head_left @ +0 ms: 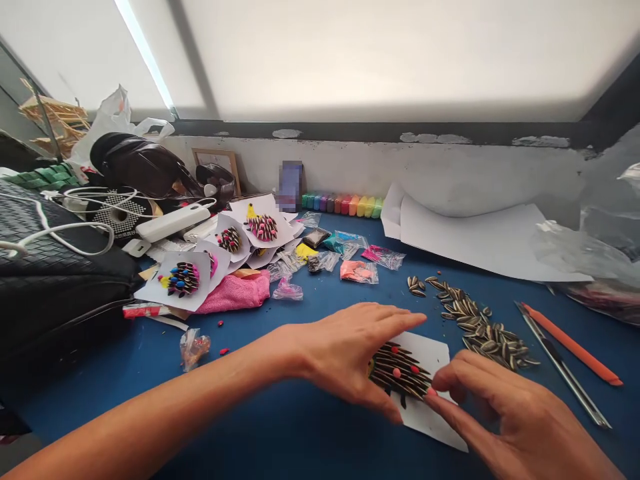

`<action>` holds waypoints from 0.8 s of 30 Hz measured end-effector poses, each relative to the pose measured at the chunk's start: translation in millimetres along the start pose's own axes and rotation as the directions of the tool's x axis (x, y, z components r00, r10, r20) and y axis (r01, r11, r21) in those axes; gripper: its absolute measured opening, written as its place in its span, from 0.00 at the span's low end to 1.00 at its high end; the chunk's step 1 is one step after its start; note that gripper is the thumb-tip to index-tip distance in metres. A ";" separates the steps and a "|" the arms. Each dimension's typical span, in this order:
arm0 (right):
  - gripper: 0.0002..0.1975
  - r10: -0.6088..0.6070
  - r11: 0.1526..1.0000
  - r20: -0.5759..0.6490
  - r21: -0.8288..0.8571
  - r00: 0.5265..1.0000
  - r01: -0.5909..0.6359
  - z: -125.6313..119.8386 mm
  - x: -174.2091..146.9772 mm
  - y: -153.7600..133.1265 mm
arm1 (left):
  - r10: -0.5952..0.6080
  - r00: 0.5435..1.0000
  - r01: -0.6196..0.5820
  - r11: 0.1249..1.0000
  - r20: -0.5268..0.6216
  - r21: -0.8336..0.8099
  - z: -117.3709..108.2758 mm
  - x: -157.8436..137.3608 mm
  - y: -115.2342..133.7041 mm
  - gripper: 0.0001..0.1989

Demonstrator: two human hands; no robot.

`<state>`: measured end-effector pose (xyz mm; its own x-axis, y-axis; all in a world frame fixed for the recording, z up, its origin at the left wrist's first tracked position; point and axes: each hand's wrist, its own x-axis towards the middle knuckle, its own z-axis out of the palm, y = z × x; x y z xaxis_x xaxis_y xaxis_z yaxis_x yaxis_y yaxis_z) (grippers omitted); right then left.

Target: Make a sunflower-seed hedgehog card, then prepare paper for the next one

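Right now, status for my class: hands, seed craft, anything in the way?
Left hand spread at seed craft; right hand pinching pink ball at its edge. Craft on white paper. Loose seeds beyond right hand, apparently not blocking.

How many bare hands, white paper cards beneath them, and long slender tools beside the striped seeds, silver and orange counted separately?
Bare hands (left hand, right hand): 2
White paper card: 1
Long slender silver tool: 1
Long slender orange tool: 1
Total: 5
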<state>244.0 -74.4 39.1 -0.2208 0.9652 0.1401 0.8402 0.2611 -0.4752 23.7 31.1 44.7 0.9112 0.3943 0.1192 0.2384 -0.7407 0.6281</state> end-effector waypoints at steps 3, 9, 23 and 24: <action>0.10 -0.070 0.996 0.020 -0.048 0.997 0.071 0.0 2.3 1.6 | -0.028 1.000 0.028 0.999 0.011 0.021 10.6 -3.4 -3.4 0.53; 0.09 -0.116 0.986 -0.014 -0.121 0.993 0.113 4.0 2.5 1.9 | -0.061 0.996 0.062 0.998 0.059 -0.014 18.4 -4.2 -10.1 0.55; 0.08 -0.225 0.966 -0.102 -0.157 0.969 0.207 9.5 5.2 -2.7 | -0.050 0.998 0.051 0.999 0.025 -0.019 27.1 -7.7 -16.2 0.46; 0.08 -0.231 0.964 -0.104 -0.157 0.967 0.213 9.5 5.5 -3.4 | -0.051 0.998 0.051 0.999 0.024 -0.018 27.0 -7.8 -16.1 0.46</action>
<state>235.2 -69.9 33.2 -0.3562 0.8722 0.3352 0.8408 0.4557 -0.2922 21.9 25.3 12.9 0.9057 0.4182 0.0690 0.2784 -0.7098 0.6471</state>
